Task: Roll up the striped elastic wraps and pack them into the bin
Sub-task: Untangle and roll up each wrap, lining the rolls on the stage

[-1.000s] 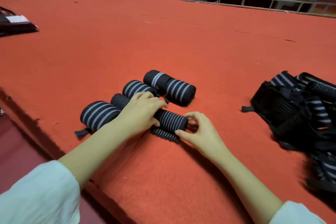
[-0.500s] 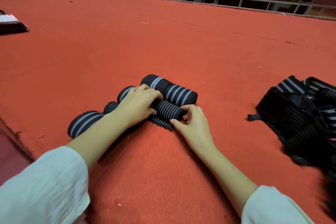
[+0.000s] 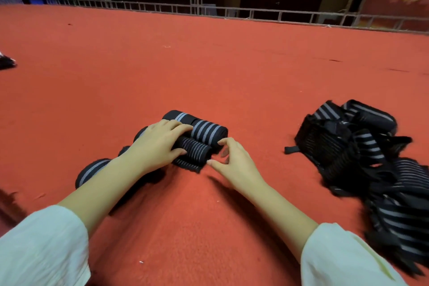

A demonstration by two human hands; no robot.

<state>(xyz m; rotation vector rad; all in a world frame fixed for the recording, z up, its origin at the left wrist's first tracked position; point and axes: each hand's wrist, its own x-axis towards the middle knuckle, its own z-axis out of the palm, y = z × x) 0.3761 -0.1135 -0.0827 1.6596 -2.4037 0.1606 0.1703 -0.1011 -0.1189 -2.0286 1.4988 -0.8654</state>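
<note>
Here, five striped rolls cluster toward the tabletop's left edge: four finished rolls and one half-rolled wrap, its tail lying flat. The left hand curls over that wrap. The right hand holds bent fingers at its right end; I cannot tell if they touch. Bare red surface separates these from a black mesh bin among loose wraps by the right edge.

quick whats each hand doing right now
Left hand: grips the thin-striped wrap roll from above.
Right hand: fingers loosely curled at that roll's right end; whether it holds anything cannot be told.
</note>
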